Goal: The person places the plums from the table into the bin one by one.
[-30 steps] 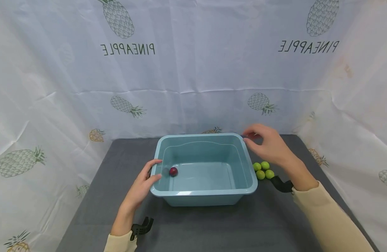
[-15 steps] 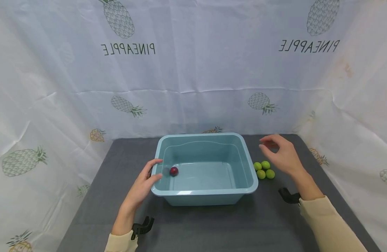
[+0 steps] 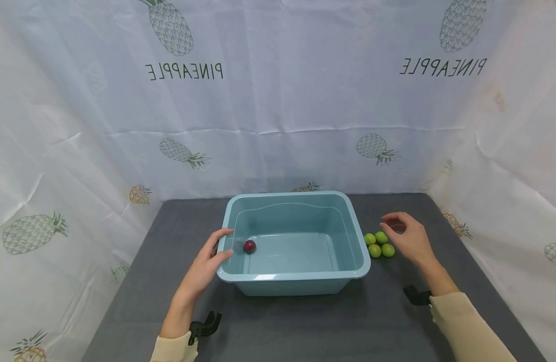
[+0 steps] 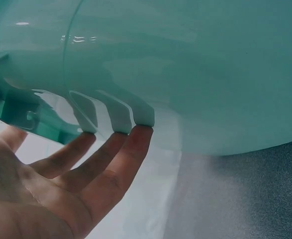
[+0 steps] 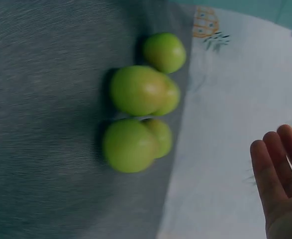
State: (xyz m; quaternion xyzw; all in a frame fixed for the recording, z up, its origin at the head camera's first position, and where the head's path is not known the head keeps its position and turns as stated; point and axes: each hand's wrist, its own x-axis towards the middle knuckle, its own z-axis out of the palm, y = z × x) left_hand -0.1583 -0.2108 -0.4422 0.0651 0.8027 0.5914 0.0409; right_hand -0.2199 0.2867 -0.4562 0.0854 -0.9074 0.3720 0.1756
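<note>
A light blue plastic basin [image 3: 293, 276] stands on the dark table, and a small round dark red fruit [image 3: 250, 246] lies on its floor toward the left. My left hand [image 3: 201, 269] grips the basin's left side, thumb and index finger over the rim. In the left wrist view its other fingertips [image 4: 144, 130] press against the outer wall. My right hand [image 3: 413, 241] holds nothing; its fingers are loosely curved just right of several small round green fruits [image 3: 381, 237]. These fruits show a slight reddish blush in the right wrist view, grouped on the table.
The dark grey tabletop [image 3: 282, 332] surrounds the basin. White cloth [image 3: 278, 100] printed with pineapples hangs behind and at both sides. Black wrist mounts [image 3: 205, 326] sit on both wrists below the hands.
My right hand has moved away from the basin's right rim, to the right and toward me, then down close to the green fruits. The left hand and the red fruit have stayed put.
</note>
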